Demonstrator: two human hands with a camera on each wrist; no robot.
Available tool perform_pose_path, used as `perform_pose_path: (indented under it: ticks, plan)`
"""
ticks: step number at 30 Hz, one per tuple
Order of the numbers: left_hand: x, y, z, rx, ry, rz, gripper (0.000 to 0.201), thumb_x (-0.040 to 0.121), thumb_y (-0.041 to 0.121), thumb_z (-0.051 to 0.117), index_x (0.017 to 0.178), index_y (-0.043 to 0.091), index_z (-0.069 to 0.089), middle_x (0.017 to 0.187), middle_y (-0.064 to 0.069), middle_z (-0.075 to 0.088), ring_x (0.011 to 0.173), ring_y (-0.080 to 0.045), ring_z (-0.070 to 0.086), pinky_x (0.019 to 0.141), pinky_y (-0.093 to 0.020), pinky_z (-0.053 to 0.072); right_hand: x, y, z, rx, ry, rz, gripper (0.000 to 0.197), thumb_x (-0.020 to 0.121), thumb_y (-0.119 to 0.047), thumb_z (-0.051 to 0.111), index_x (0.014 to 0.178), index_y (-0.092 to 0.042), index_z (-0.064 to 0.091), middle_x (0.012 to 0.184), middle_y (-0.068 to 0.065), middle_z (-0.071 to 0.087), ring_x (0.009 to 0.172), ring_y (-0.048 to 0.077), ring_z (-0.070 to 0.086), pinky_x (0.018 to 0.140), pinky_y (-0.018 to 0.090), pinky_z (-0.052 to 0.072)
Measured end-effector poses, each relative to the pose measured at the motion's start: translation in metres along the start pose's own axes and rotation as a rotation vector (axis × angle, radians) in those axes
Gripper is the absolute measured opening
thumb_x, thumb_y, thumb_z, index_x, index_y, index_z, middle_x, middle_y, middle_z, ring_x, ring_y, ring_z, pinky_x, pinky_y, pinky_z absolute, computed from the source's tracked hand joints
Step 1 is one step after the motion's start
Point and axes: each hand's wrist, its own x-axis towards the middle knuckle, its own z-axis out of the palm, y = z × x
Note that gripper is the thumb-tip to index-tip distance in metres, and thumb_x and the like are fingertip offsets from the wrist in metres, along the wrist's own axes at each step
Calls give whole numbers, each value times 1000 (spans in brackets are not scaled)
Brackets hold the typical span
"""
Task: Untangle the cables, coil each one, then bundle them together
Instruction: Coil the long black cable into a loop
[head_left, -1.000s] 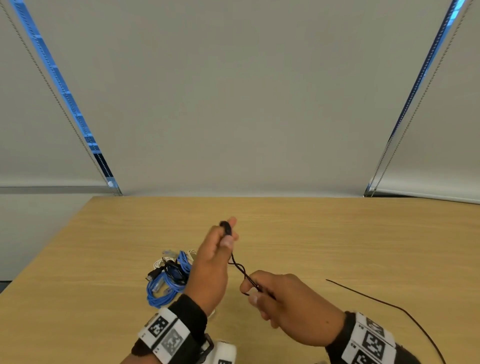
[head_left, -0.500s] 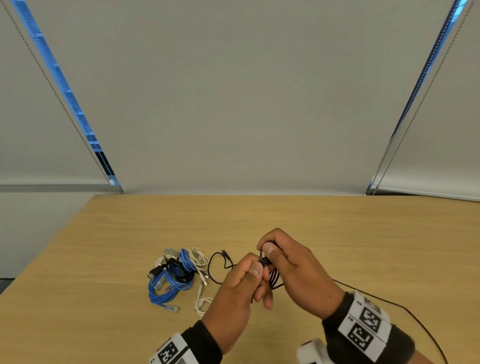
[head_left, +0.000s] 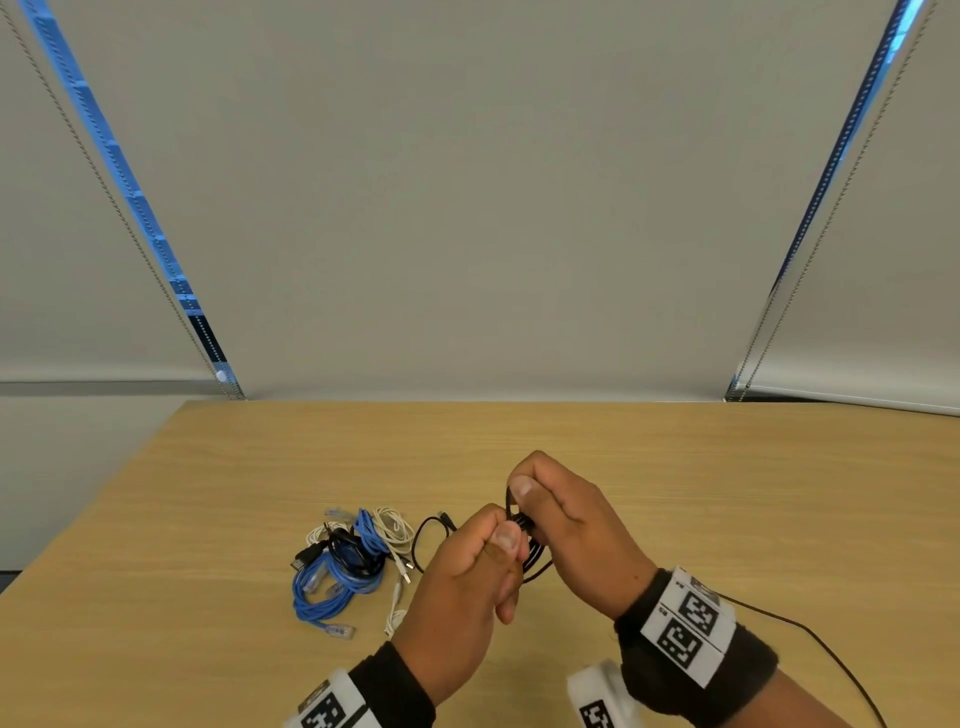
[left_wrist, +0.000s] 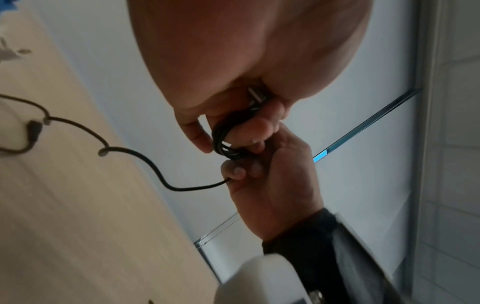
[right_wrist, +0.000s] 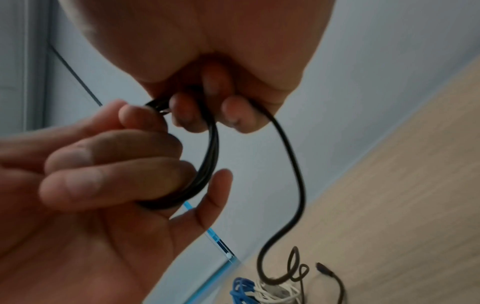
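Both hands meet above the table's middle, holding a small coil of black cable (head_left: 531, 553). My left hand (head_left: 498, 540) has its fingers through the loops, thumb pressing on top. My right hand (head_left: 524, 493) pinches the coil's upper part between thumb and fingers. In the right wrist view the coil (right_wrist: 210, 152) hangs round the left hand's fingers (right_wrist: 109, 179), and a loose strand (right_wrist: 294, 185) drops toward the table. The left wrist view shows the loops (left_wrist: 223, 144) and a strand leaving the right hand (left_wrist: 270, 185). A black tail (head_left: 810, 639) trails right.
A tangle of blue, white and black cables (head_left: 353, 561) lies on the wooden table (head_left: 675, 467) left of my hands, with a black loop and plug (head_left: 434, 527) beside it. Closed blinds hang behind the table's far edge.
A second ago my left hand held the plug end up while the right pinched the cable lower. The hands have since come together, with the cable wound into loops between them.
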Motion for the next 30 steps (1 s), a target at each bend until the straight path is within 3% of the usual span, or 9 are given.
perform_pose_path:
  ticks: [3,6,9,13,16,20,24,27,30]
  plan:
    - [3,9,-10,-66,-11,16,32,99,45,47,78,24,60,59,-2,52,59,-20,57,70,-24,50,-4,2,-5,132,22,-45,25,99,-44,42,90,-27,59,75,0,64,59,14,54,55,27,44]
    - [4,14,-15,-165,-25,26,33,98,44,47,80,19,59,63,-9,59,67,-29,66,83,-39,56,-5,8,-7,136,55,-47,24,98,-45,46,94,-27,63,78,3,65,56,12,53,55,30,47]
    - [6,21,-13,-297,-39,45,33,98,42,49,82,14,56,70,-19,66,80,-40,71,81,-38,55,-6,16,-9,184,95,9,22,94,-46,52,90,-27,64,75,2,63,53,12,53,53,30,46]
    - [9,40,-13,-544,-88,79,28,104,31,44,87,9,48,119,-34,67,122,-47,61,109,-51,38,-17,30,-6,251,35,113,27,95,-45,51,95,-23,65,70,0,64,52,16,52,54,30,44]
    - [14,55,-15,-674,-143,151,21,107,25,39,94,9,44,143,-29,54,138,-40,49,116,-53,23,-28,36,3,241,-72,205,21,96,-40,50,91,-25,63,66,-1,63,53,15,54,57,33,46]
    - [25,57,-14,-657,7,187,20,104,24,42,91,12,53,146,-15,56,141,-27,48,121,-52,19,-34,29,11,129,-280,203,15,99,-35,47,102,-37,61,73,-3,68,67,12,64,72,31,53]
    - [38,46,-17,-326,191,221,23,100,27,46,93,26,67,144,4,60,138,-11,51,116,-39,30,-39,14,9,1,-423,150,28,100,-38,51,126,-47,52,83,-7,72,92,7,69,96,39,52]
    - [39,25,-19,52,122,169,26,98,32,46,112,26,67,139,22,61,131,0,53,108,-25,42,-37,-6,-4,-37,-421,61,27,104,-35,45,128,-41,56,75,-8,71,81,8,71,86,31,56]
    - [33,11,-17,128,-30,77,29,100,35,46,117,25,67,122,19,69,120,-1,60,104,-26,45,-29,-22,-22,-115,-261,1,23,99,-46,43,111,-39,61,70,-17,67,59,4,64,61,18,50]
